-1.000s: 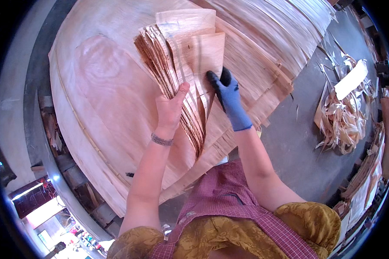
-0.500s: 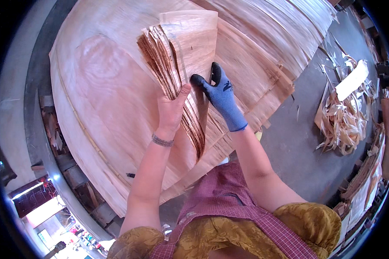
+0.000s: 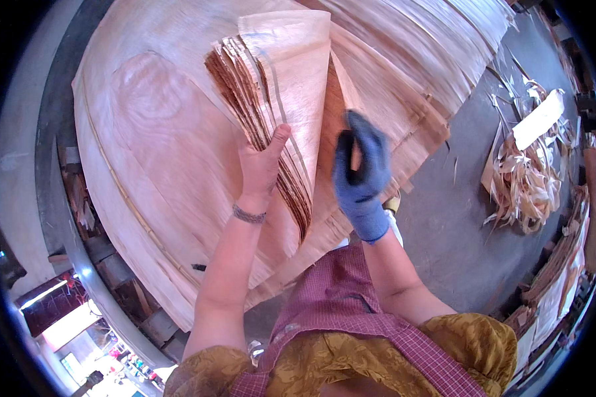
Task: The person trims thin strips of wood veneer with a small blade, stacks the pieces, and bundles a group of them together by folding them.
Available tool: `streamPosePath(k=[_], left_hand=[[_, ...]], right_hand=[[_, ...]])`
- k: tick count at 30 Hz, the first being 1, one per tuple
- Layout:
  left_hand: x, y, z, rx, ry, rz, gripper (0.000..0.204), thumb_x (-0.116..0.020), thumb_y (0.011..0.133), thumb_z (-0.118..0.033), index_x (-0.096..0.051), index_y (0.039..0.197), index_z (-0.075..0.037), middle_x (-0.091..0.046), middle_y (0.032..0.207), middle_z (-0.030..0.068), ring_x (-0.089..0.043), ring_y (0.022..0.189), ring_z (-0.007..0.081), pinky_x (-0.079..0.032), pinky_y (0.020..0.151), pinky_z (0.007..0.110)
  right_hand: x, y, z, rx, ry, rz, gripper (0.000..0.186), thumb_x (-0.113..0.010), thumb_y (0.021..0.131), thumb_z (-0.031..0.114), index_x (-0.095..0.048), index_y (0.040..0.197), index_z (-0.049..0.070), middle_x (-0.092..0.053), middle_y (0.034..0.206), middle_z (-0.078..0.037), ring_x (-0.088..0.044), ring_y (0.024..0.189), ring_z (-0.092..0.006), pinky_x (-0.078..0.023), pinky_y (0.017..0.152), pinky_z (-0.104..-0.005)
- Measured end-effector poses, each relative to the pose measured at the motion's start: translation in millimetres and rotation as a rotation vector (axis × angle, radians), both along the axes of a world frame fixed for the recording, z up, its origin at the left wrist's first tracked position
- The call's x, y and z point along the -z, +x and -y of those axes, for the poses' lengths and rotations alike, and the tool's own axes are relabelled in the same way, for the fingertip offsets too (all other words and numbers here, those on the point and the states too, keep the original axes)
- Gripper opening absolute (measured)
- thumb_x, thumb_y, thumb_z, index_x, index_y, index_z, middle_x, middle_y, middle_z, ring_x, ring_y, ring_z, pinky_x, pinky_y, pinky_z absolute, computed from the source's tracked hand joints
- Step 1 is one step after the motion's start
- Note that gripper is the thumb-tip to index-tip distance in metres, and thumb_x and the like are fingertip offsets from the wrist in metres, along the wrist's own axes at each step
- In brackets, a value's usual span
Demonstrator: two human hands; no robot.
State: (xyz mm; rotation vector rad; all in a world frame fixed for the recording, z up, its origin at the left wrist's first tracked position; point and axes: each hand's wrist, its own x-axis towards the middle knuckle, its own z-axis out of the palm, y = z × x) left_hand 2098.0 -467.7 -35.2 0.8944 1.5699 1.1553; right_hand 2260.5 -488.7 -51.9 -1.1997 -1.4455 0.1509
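Note:
My bare left hand (image 3: 261, 165), with a bracelet at the wrist, is closed around a bundle of thin wood veneer sheets (image 3: 291, 86). Its thumb lies over the layered brown edges, while the fingers are hidden under the bundle. The bundle tilts up from a broad pile of pale veneer (image 3: 159, 139). To the right of the bundle is my right hand (image 3: 363, 175), in a blue glove with black fingers. Thumb and fingers are curved but apart, somewhat blurred, with no sheet visibly between them. A shaded brown veneer surface shows between this hand and the bundle.
A thin strip (image 3: 129, 198) runs along the pile's left side. On the grey floor (image 3: 437, 218) at right lies a heap of torn veneer scraps (image 3: 526, 178) with a white piece on top. More stacked veneer (image 3: 563, 264) stands at the far right.
My right hand has come off the bundle's right edge and moved right and toward me. My left hand keeps its hold, and the bundle has shifted slightly left.

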Motion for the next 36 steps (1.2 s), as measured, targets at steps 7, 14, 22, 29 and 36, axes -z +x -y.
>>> streamPosePath(k=[7, 14, 22, 29, 36], left_hand=[[10, 3, -2, 0.053, 0.176, 0.066, 0.036, -0.073, 0.088, -0.024, -0.064, 0.113, 0.0, -0.065, 0.106, 0.0028, -0.057, 0.092, 0.0089, -0.047, 0.082, 0.025], [8, 4, -1, 0.018, 0.151, 0.143, 0.023, -0.073, 0.086, -0.01, -0.066, 0.106, 0.0, -0.067, 0.101, 0.0031, -0.061, 0.089, 0.0099, -0.049, 0.081, 0.025], [9, 6, 0, 0.036, 0.1, 0.106, 0.03, -0.071, 0.088, -0.011, -0.064, 0.114, 0.002, -0.066, 0.108, 0.0041, -0.06, 0.094, 0.0102, -0.049, 0.082, 0.025], [4, 7, 0, 0.002, 0.089, 0.083, 0.03, -0.073, 0.085, -0.007, -0.063, 0.112, 0.001, -0.065, 0.102, 0.0026, -0.06, 0.088, 0.0093, -0.05, 0.078, 0.025], [10, 3, 0, -0.024, 0.069, 0.057, 0.027, -0.072, 0.087, -0.007, -0.064, 0.111, 0.001, -0.065, 0.102, 0.0021, -0.06, 0.089, 0.0088, -0.05, 0.081, 0.025]], right_hand=[[52, -25, -58, -0.324, -0.614, -0.607, 0.069, -0.08, 0.076, 0.037, -0.055, 0.124, -0.007, -0.066, 0.11, -0.019, -0.063, 0.099, -0.024, -0.049, 0.087, -0.0352], [60, -11, -48, -0.462, -0.664, -0.807, 0.048, -0.071, 0.088, 0.022, -0.056, 0.127, -0.001, -0.067, 0.109, -0.006, -0.059, 0.092, -0.0106, -0.048, 0.082, -0.0255], [71, 0, -39, -0.486, -0.678, -0.754, 0.044, -0.056, 0.098, 0.027, -0.05, 0.133, 0.0, -0.064, 0.112, -0.006, -0.056, 0.098, -0.0125, -0.046, 0.087, -0.0286], [94, 10, -31, -0.337, -0.781, -0.789, 0.057, -0.051, 0.098, 0.044, -0.05, 0.132, -0.001, -0.061, 0.119, -0.008, -0.054, 0.103, -0.0164, -0.042, 0.093, -0.0288], [134, 43, -19, -0.218, -1.201, -1.299, 0.057, -0.052, 0.097, 0.047, -0.049, 0.136, 0.005, -0.058, 0.126, -0.004, -0.053, 0.11, -0.0182, -0.041, 0.097, -0.0302]])
